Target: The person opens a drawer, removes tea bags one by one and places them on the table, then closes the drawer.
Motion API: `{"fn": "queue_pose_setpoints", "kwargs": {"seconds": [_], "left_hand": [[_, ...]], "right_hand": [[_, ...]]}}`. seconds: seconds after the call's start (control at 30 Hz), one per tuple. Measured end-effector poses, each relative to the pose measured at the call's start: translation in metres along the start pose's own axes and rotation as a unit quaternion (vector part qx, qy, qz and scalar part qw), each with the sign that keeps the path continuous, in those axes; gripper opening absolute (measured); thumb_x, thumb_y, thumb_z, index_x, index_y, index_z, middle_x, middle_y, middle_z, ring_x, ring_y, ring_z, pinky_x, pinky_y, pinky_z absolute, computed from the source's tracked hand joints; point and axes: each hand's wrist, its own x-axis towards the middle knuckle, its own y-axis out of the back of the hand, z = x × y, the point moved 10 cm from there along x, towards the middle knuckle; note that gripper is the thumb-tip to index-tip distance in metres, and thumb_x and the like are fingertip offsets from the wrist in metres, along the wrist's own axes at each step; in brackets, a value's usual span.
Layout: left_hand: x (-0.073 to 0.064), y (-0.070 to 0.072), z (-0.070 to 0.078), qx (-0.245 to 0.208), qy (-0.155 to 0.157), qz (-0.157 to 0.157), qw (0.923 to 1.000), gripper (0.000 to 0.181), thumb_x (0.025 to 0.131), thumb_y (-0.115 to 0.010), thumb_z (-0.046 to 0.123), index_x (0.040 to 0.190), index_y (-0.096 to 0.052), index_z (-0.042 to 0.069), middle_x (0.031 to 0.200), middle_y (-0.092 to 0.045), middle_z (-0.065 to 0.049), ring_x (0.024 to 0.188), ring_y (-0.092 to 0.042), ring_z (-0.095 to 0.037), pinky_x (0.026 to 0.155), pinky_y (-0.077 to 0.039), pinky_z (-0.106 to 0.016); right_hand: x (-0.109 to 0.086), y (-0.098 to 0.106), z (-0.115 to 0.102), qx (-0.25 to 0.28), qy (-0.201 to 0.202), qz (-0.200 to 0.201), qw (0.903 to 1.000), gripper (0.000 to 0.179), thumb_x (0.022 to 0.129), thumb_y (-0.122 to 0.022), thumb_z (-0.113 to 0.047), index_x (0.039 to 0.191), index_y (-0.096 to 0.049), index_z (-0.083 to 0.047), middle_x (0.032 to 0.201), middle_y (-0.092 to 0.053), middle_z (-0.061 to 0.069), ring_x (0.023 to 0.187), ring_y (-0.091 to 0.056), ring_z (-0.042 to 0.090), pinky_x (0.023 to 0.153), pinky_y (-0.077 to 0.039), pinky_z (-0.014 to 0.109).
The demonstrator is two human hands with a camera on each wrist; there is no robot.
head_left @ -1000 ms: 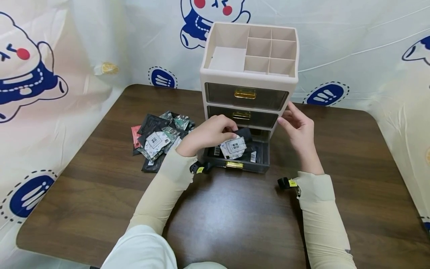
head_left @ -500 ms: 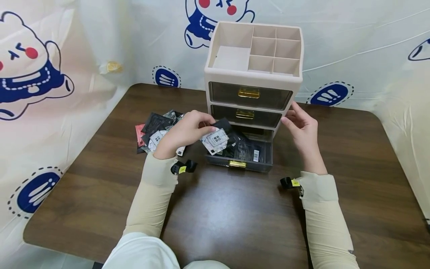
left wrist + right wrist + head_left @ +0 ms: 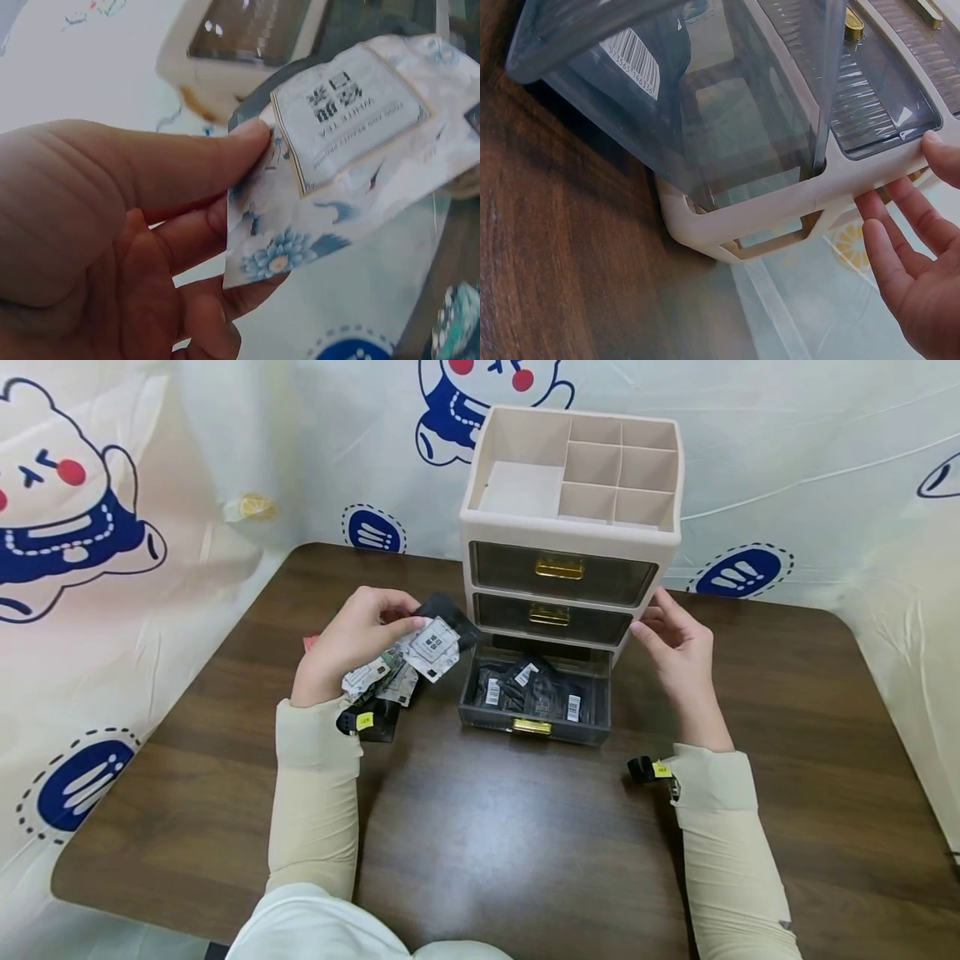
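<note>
My left hand (image 3: 352, 635) pinches a white tea sachet (image 3: 337, 150) by its edge, thumb on the printed face. Blue flowers and a label mark that face. A black piece (image 3: 450, 618) shows behind it in the head view. Beneath this hand lies a pile of sachets (image 3: 401, 685), partly hidden. My right hand (image 3: 678, 656) holds the right front edge of the cream drawer organizer (image 3: 562, 532), with its thumb on the front frame and fingers along the side. The organizer's bottom drawer (image 3: 480, 718) is pulled out and holds several black sachets (image 3: 551, 693) with barcode labels.
The two upper drawers with gold handles (image 3: 559, 568) are closed. Open compartments (image 3: 592, 468) divide the organizer's top. Everything stands on a dark wooden table (image 3: 510, 843), with a printed curtain (image 3: 315, 435) behind it. A strapped wrist camera (image 3: 651, 769) sits on the right cuff.
The left hand has moved left from over the open drawer to over the pile, carrying the sachet. The right hand keeps its hold on the organizer.
</note>
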Motion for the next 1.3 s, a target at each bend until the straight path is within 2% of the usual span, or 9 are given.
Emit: {"fn": "queue_pose_setpoints", "kwargs": {"seconds": [0.27, 0.43, 0.53, 0.73, 0.83, 0.93, 1.07, 1.17, 1.3], "left_hand": [[0.004, 0.005, -0.048, 0.018, 0.08, -0.002, 0.9966, 0.02, 0.099, -0.058, 0.011, 0.109, -0.07, -0.001, 0.103, -0.065, -0.018, 0.089, -0.052, -0.027, 0.075, -0.042, -0.034], [0.006, 0.006, -0.072, 0.019, 0.12, -0.006, 0.9926, 0.024, 0.101, -0.056, 0.013, 0.115, -0.067, -0.004, 0.112, -0.064, -0.023, 0.101, -0.055, -0.032, 0.09, -0.044, -0.046], [0.007, 0.003, -0.085, 0.026, 0.139, -0.009, 0.9898, 0.027, 0.101, -0.055, 0.013, 0.117, -0.065, -0.005, 0.115, -0.063, -0.025, 0.102, -0.054, -0.034, 0.093, -0.043, -0.052], [0.005, 0.003, -0.111, 0.074, 0.205, 0.004, 0.9759, 0.03, 0.1, -0.054, 0.02, 0.117, -0.067, -0.001, 0.118, -0.062, -0.022, 0.1, -0.052, -0.033, 0.088, -0.043, -0.048], [0.001, 0.004, -0.118, 0.085, 0.233, 0.013, 0.9687, 0.03, 0.099, -0.054, 0.023, 0.115, -0.067, 0.001, 0.116, -0.062, -0.021, 0.098, -0.052, -0.035, 0.084, -0.042, -0.05], [-0.003, 0.007, -0.117, 0.094, 0.245, 0.025, 0.9647, 0.031, 0.101, -0.053, 0.024, 0.116, -0.066, 0.001, 0.118, -0.063, -0.023, 0.101, -0.054, -0.038, 0.093, -0.042, -0.058], [-0.006, 0.015, -0.103, 0.111, 0.236, 0.055, 0.9637, 0.031, 0.102, -0.051, 0.024, 0.12, -0.064, 0.002, 0.118, -0.064, -0.022, 0.1, -0.057, -0.038, 0.089, -0.046, -0.057], [-0.004, 0.017, -0.082, 0.125, 0.207, 0.073, 0.9676, 0.032, 0.102, -0.052, 0.025, 0.12, -0.065, 0.002, 0.115, -0.066, -0.02, 0.095, -0.059, -0.035, 0.075, -0.049, -0.049], [0.001, 0.011, -0.053, 0.144, 0.156, 0.073, 0.9745, 0.032, 0.101, -0.053, 0.026, 0.119, -0.067, 0.004, 0.11, -0.069, -0.018, 0.092, -0.062, -0.034, 0.075, -0.049, -0.049]], "right_hand": [[0.0, 0.0, 0.001, -0.001, -0.003, 0.002, 1.0, 0.052, 0.09, -0.065, 0.007, 0.139, -0.054, -0.006, 0.091, -0.068, -0.029, 0.087, -0.064, -0.004, 0.08, -0.05, 0.011], [0.0, 0.002, 0.001, 0.007, 0.005, 0.009, 0.9999, 0.052, 0.089, -0.065, 0.01, 0.138, -0.055, -0.005, 0.09, -0.068, -0.028, 0.084, -0.065, -0.005, 0.079, -0.051, 0.011], [0.0, 0.002, 0.001, 0.015, 0.006, 0.011, 0.9998, 0.052, 0.088, -0.065, 0.012, 0.137, -0.054, -0.003, 0.09, -0.069, -0.027, 0.084, -0.065, -0.005, 0.078, -0.051, 0.011], [0.0, 0.001, 0.002, 0.022, 0.005, 0.012, 0.9997, 0.052, 0.088, -0.064, 0.013, 0.137, -0.054, -0.001, 0.089, -0.069, -0.026, 0.083, -0.064, -0.005, 0.078, -0.05, 0.011], [0.0, 0.001, 0.002, 0.018, 0.004, 0.011, 0.9998, 0.053, 0.088, -0.065, 0.012, 0.137, -0.054, -0.002, 0.089, -0.069, -0.026, 0.083, -0.064, -0.005, 0.077, -0.05, 0.011], [-0.001, 0.001, 0.002, 0.018, 0.002, 0.009, 0.9998, 0.053, 0.088, -0.065, 0.012, 0.138, -0.054, -0.003, 0.09, -0.068, -0.026, 0.083, -0.064, -0.005, 0.078, -0.05, 0.011], [-0.001, 0.0, 0.002, 0.015, 0.002, 0.007, 0.9999, 0.053, 0.088, -0.064, 0.012, 0.138, -0.055, -0.005, 0.091, -0.068, -0.026, 0.085, -0.064, -0.005, 0.079, -0.05, 0.011], [-0.001, 0.001, 0.002, 0.019, 0.005, 0.008, 0.9998, 0.053, 0.088, -0.064, 0.012, 0.137, -0.055, -0.005, 0.091, -0.068, -0.026, 0.086, -0.064, -0.004, 0.079, -0.05, 0.011], [-0.001, 0.0, 0.003, 0.028, 0.005, 0.01, 0.9996, 0.052, 0.088, -0.064, 0.012, 0.137, -0.056, -0.006, 0.091, -0.069, -0.025, 0.086, -0.064, -0.004, 0.08, -0.051, 0.011]]}}
